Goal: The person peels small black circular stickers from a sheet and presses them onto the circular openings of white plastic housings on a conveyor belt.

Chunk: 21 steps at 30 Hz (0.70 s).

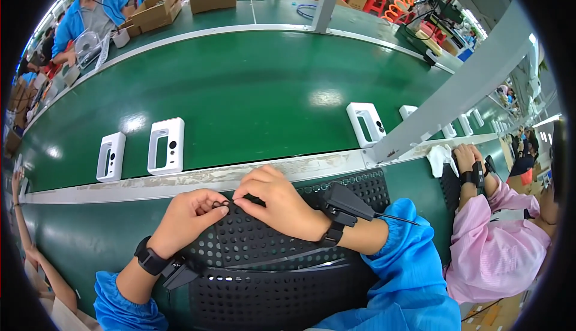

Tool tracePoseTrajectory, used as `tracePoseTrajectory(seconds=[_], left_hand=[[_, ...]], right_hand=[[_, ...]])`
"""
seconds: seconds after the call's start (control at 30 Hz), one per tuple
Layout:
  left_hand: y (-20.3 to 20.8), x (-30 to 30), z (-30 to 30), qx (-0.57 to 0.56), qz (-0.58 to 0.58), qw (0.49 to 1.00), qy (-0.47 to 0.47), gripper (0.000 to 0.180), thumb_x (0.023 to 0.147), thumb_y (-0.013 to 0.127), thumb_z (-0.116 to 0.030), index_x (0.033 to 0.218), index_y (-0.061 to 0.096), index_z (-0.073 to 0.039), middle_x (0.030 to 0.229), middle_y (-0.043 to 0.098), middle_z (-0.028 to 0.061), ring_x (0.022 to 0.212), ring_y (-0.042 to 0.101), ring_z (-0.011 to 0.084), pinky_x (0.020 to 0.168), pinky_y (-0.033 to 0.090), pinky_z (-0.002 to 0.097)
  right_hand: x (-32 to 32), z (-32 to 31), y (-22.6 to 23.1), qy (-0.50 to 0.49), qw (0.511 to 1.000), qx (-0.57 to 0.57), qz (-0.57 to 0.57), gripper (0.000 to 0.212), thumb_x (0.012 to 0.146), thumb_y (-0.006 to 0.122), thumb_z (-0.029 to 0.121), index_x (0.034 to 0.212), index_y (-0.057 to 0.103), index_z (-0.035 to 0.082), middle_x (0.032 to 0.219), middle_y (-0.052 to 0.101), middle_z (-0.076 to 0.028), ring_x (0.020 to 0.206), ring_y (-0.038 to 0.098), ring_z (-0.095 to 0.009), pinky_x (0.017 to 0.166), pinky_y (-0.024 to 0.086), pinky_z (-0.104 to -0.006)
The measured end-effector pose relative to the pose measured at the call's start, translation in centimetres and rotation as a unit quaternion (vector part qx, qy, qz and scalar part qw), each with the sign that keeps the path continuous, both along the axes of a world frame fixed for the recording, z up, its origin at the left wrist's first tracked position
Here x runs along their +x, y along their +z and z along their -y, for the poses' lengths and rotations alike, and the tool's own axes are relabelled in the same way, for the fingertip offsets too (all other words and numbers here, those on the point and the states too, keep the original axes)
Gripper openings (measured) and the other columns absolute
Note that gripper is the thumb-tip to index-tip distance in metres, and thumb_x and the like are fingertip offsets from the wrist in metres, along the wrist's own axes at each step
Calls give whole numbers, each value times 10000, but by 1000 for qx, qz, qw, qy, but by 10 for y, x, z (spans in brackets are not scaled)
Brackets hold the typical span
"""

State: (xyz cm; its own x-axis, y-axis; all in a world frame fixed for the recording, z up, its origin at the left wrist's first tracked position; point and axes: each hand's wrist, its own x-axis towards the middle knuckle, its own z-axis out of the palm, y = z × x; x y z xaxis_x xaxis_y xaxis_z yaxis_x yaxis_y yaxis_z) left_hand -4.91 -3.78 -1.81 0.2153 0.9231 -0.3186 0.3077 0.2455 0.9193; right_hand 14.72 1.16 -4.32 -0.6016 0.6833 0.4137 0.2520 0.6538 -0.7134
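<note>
Left hand point(189, 214) and right hand point(273, 202) meet over the black perforated mat point(264, 271), fingertips pinched shut on a small dark ring-like part point(225, 204) between them, which looks light, thin, probably soft and easily dropped, best nipped at its rim.

Fingers point(223, 208) of both hands meeting on a perforated mat point(264, 253), small ring point(223, 203) between fingertips, conveyor belt point(252, 91) beyond them, two casings point(166, 146) on it far-left, another casing point(367, 124) far-right
</note>
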Motion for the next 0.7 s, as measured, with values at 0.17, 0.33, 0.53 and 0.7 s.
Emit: tracePoseTrajectory(seconds=[0.17,0.33,0.53,0.7], left_hand=[[0,-7,8,6,-2,1000,21,129,803,624,-78,914,609,-17,745,595,-28,643,501,8,594,410,163],[-4,-8,8,13,6,1000,11,134,807,625,-79,923,606,-15,755,598,-24,662,515,15,607,421,168],[-3,-13,11,14,32,999,-2,146,809,626,-79,936,601,-10,766,601,-16,676,531,25,616,436,175],[-4,-12,11,9,46,999,0,142,812,624,-79,935,603,-12,763,599,-15,670,528,23,613,439,179]], right_hand=[[-8,2,3,18,1000,-8,-2,86,736,653,74,804,602,65,844,558,-47,843,501,-237,753,408,-330],[-6,8,6,10,1000,-12,1,91,735,657,76,815,613,68,846,557,-50,851,503,-233,762,414,-326],[-10,10,7,9,1000,-10,19,98,730,662,72,818,619,69,855,559,-49,859,504,-229,754,420,-321],[-10,10,7,3,1000,-8,15,103,725,663,65,817,618,67,837,562,-53,845,510,-234,747,422,-316]])
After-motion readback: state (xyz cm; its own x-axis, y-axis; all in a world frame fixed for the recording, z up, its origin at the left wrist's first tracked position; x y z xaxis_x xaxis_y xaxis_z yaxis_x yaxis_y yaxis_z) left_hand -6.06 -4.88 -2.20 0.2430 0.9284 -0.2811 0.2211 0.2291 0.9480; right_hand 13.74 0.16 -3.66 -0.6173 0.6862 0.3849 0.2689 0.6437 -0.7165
